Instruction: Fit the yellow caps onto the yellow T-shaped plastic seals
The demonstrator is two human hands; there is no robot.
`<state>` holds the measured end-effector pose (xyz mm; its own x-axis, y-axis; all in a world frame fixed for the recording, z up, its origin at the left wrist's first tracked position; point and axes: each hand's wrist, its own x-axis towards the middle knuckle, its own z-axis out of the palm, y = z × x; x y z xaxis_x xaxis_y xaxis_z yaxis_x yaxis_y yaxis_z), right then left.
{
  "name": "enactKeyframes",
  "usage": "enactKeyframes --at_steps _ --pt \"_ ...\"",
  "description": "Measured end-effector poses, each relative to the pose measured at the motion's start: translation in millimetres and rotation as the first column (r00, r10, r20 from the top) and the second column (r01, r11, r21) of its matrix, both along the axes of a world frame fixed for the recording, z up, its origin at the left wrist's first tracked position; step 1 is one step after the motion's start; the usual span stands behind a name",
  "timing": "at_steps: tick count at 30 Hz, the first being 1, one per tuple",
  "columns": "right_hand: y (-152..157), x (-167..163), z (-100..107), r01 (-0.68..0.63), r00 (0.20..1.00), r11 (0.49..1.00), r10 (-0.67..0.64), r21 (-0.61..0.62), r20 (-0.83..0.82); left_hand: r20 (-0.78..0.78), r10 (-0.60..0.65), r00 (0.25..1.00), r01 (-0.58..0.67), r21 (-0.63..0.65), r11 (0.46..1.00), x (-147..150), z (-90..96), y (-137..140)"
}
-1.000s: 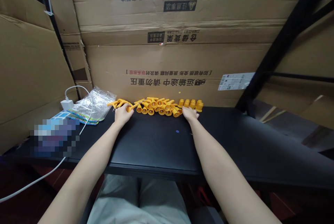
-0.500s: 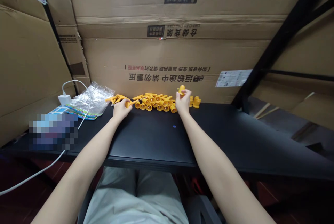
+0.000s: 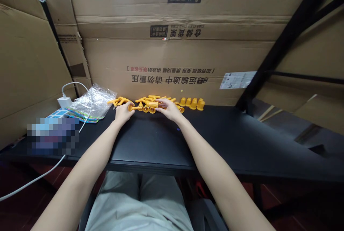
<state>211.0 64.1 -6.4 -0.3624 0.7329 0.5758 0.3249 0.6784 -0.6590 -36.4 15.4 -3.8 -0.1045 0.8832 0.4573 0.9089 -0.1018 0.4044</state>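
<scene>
My left hand (image 3: 124, 113) pinches a yellow plastic piece with a thin stem (image 3: 138, 108) that points right. In my right hand (image 3: 169, 110) is a yellow cup-shaped cap (image 3: 153, 104), lying sideways and turned towards that stem; a small gap seems to part them. Behind both hands spreads a pile of yellow plastic pieces (image 3: 141, 99), some with round cup ends, partly covered by my right hand. More yellow branched pieces (image 3: 114, 102) lie just beyond my left hand. Several yellow caps (image 3: 188, 102) stand in a group to the right of the pile.
Cardboard (image 3: 172, 55) walls the back of the black tabletop (image 3: 150, 141). On the left are a clear plastic bag (image 3: 98, 98), a white charger (image 3: 65, 101) with its cable, and colourful packets (image 3: 88, 117). A small blue dot (image 3: 178, 129) marks the table. A black post (image 3: 268, 59) rises at right.
My right hand has moved left and down with the yellow cap, from above the group of caps to beside my left hand. The cap has tipped from upright to sideways. My left hand has hardly moved.
</scene>
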Motion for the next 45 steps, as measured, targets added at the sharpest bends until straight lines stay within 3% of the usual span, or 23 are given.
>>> enactKeyframes --at_steps 10,15,31,35,40,45 --pt "-3.0 5.1 6.6 0.102 0.992 0.992 -0.107 0.070 0.068 -0.024 0.074 0.997 -0.075 -0.049 0.996 -7.7 0.8 0.5" --pt "-2.4 5.3 4.6 0.069 0.991 0.992 -0.080 0.107 0.110 -0.059 0.082 0.995 -0.085 -0.045 0.995 -10.8 -3.3 3.8" --pt "-15.4 -3.6 6.4 0.048 0.981 0.996 -0.062 0.079 0.182 -0.075 -0.023 0.997 0.025 0.025 0.999 -3.0 -1.1 0.5" --pt "-19.3 -8.6 7.4 0.050 0.978 0.999 -0.052 0.017 0.202 -0.085 -0.053 0.995 0.058 0.056 0.997 5.7 4.7 -6.1" --pt "-25.2 -10.2 12.9 -0.022 0.994 0.984 0.041 -0.176 0.103 -0.090 -0.099 0.991 0.105 0.058 0.993 7.9 7.3 -9.3" --pt "-29.6 -10.4 17.7 -0.045 0.998 0.975 0.053 -0.216 0.033 -0.092 -0.105 0.990 0.111 0.070 0.991 8.8 6.5 -9.5"
